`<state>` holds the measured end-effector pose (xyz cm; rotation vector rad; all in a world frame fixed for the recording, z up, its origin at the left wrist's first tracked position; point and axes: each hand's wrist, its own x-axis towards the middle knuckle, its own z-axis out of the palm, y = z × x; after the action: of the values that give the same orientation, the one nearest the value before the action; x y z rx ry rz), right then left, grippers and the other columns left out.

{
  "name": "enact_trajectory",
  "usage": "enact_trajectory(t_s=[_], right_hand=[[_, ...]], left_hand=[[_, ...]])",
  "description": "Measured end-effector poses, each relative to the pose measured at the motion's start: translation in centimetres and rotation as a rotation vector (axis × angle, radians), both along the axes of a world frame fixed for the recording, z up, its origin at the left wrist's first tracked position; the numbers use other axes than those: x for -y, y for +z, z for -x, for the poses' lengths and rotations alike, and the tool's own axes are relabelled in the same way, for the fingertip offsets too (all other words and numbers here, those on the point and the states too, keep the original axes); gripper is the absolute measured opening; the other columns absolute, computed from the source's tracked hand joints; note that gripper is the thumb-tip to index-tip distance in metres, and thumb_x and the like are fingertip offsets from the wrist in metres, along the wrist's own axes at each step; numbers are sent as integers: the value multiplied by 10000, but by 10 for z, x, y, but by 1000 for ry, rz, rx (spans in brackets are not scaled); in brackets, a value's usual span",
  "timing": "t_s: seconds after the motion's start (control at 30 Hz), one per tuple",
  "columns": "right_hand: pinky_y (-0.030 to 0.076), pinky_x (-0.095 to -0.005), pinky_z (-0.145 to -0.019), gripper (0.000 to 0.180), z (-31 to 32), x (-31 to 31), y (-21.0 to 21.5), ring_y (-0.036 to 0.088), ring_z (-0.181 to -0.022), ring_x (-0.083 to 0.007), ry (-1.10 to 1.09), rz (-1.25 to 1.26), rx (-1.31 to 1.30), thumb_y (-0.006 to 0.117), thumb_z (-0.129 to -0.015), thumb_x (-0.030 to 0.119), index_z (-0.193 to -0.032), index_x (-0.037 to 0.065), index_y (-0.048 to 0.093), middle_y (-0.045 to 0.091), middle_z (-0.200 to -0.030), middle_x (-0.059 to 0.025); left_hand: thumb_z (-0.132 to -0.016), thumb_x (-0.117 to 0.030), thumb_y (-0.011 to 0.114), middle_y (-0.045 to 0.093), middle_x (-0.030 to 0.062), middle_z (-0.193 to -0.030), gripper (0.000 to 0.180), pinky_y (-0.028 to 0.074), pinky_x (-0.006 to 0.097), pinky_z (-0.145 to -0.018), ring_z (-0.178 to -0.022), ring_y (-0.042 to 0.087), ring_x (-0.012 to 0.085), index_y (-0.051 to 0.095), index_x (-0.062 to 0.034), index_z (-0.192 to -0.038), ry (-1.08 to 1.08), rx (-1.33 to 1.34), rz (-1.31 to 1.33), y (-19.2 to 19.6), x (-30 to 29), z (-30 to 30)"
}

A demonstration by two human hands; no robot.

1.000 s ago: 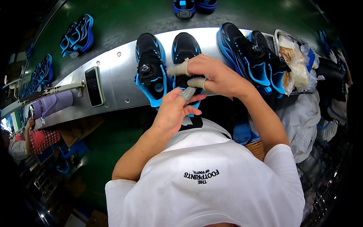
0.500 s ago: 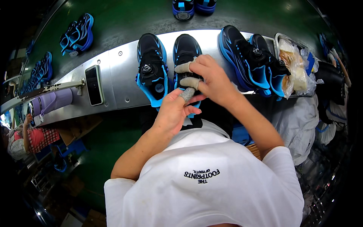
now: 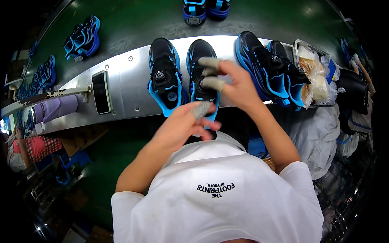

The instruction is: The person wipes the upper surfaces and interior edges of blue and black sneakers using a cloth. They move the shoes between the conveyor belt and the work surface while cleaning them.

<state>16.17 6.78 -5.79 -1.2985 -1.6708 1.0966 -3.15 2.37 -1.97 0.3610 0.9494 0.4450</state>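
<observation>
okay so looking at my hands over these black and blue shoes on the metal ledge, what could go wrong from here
The shoe under your hands has its heel end past the near edge of the metal ledge; a nudge from your right hand or left hand might tip it off. The phone lies flat close by, so a sliding shoe or elbow could knock it. Your taped fingertips may dull your feel for the lacing dial.

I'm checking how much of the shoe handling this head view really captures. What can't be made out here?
- Head view: the right hand covers the middle of the black-and-blue shoe; its grip is unclear.
- The left hand is motion-blurred; whether it holds anything cannot be told.
- The shoe pair at the top edge is cut off.
- The bag contents in the tray are too small.
</observation>
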Motion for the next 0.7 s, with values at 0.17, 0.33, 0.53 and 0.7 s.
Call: enact_trajectory(t_s=[0.17,0.33,0.53,0.7], right_hand=[[480,-288,-888,359,-16,-35,4,618,-998,-162,-68,88,69,651,-917,164,-1259,59,623,662,-1118,-83],[486,-291,-895,340,22,-78,-12,627,-1025,-175,63,58,139,625,-931,190,-1245,60,626,665,-1124,-96],[509,-374,-811,321,50,-103,-25,652,-862,-292,125,-41,130,645,-884,222,-1153,48,665,673,-1006,-181],[508,-375,-816,332,55,-111,-29,654,-867,-300,162,-60,130,652,-871,224,-1154,50,664,676,-995,-187]], left_hand=[[-811,-149,751,593,69,-969,317,459,279,-702,-773,538,163,670,-36,-1096,26,-1101,-1138,13,-42,48],[-740,-47,716,530,51,-930,417,431,275,-687,-743,453,147,630,-56,-1147,-130,-926,-1145,-42,-63,64],[-829,-31,681,562,8,-1013,494,405,224,-791,-825,443,78,537,-29,-1301,-166,-851,-970,-38,-67,62],[-814,-57,705,579,16,-1041,471,399,228,-801,-835,442,74,556,-26,-1260,-146,-558,-970,-34,-74,68]])
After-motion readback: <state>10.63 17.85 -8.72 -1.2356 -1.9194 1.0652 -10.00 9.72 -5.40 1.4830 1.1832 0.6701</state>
